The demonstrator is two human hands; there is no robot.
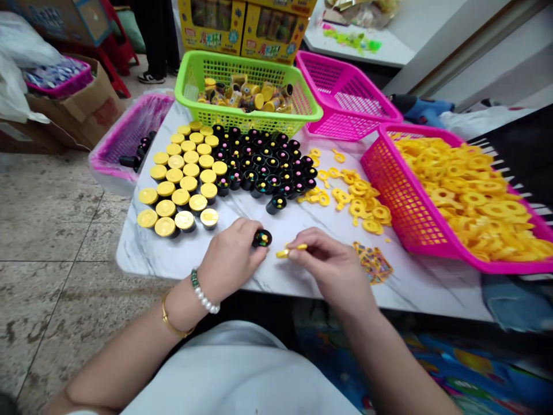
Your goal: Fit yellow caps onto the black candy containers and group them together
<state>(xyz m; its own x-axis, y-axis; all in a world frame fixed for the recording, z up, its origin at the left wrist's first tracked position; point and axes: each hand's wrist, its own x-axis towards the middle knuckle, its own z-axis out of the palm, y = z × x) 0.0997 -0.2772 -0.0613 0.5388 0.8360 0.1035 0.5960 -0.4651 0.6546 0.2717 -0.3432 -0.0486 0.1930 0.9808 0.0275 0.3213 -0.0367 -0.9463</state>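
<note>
My left hand (233, 251) is closed round a small black cup (261, 238) with coloured bits in its mouth. Just to the right, my right hand (330, 262) pinches a yellow plastic piece (292, 251), held apart from the cup. It resembles the yellow ring-shaped pieces (362, 199) lying loose on the table. Ahead stand many open black cups (276, 203) with pink, yellow and other bits inside. Left of them are rows of black cups with yellow lids (185, 220). By my right wrist lies a patterned stack of stickers or labels (374, 263).
A pink basket (389, 199) heaped with yellow ring pieces stands at the right. Behind the cups are a green basket (250, 118) of wrapped cups and another pink basket (341, 95). Yellow boxes (211, 29) stand at the back. A plastic-lined pink basket (106, 144) sits beyond the table's left edge.
</note>
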